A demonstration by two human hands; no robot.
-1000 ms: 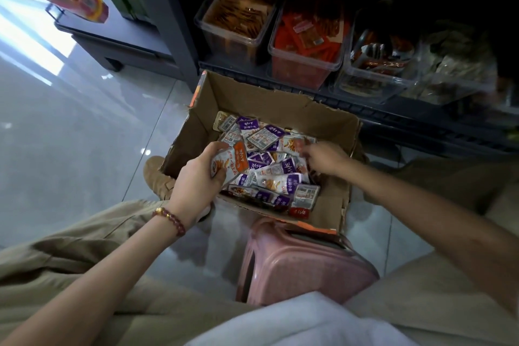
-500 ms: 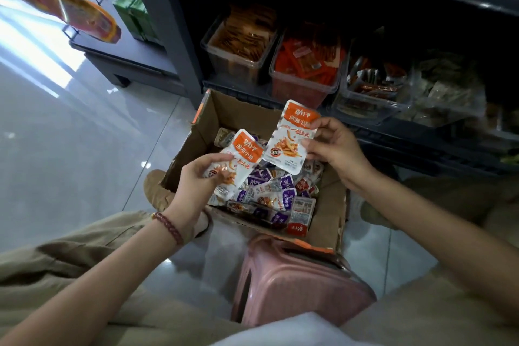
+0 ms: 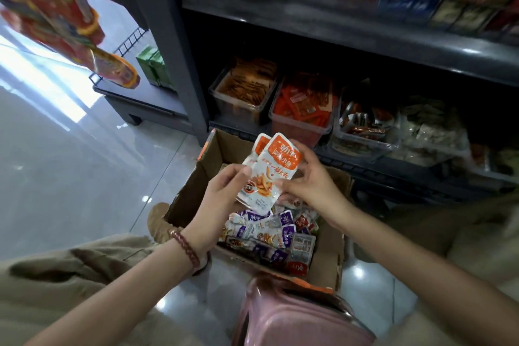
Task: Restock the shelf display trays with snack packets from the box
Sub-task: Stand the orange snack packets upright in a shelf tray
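Stool: pink plastic stool (image 3: 295, 320), nearest, centre, touching the near edge of the box.
Bracelet: red-brown beaded bracelet (image 3: 186, 247) on the left wrist.
Cardboard box (image 3: 327, 261): open, on the glossy tiled floor (image 3: 70, 163), between the stool and the lower shelf.
Loose packets (image 3: 266, 229): mixed purple-and-white and orange-and-white snack packets heaped in the near half of the box.
Left hand (image 3: 224, 191): above the box; fingers curled behind the held packets, thumb pressed on the front face at the left edge.
Right hand (image 3: 311, 182): above the box; fingers curled round the right edge of the same packets, pinching them.
Held packets (image 3: 272, 174): a small stack of orange-topped white packets, upright, fanned slightly, clear of the box contents. The count cannot be told.
Lower shelf (image 3: 393, 168): dark, just beyond the box, carrying clear display trays side by side.
Left tray (image 3: 241, 109): brown stick snacks.
Middle tray (image 3: 302, 123): orange-red packets, well filled.
Right tray (image 3: 362, 143): a few dark packets, low fill.
Upper shelf (image 3: 337, 34): boxed goods, blurred.
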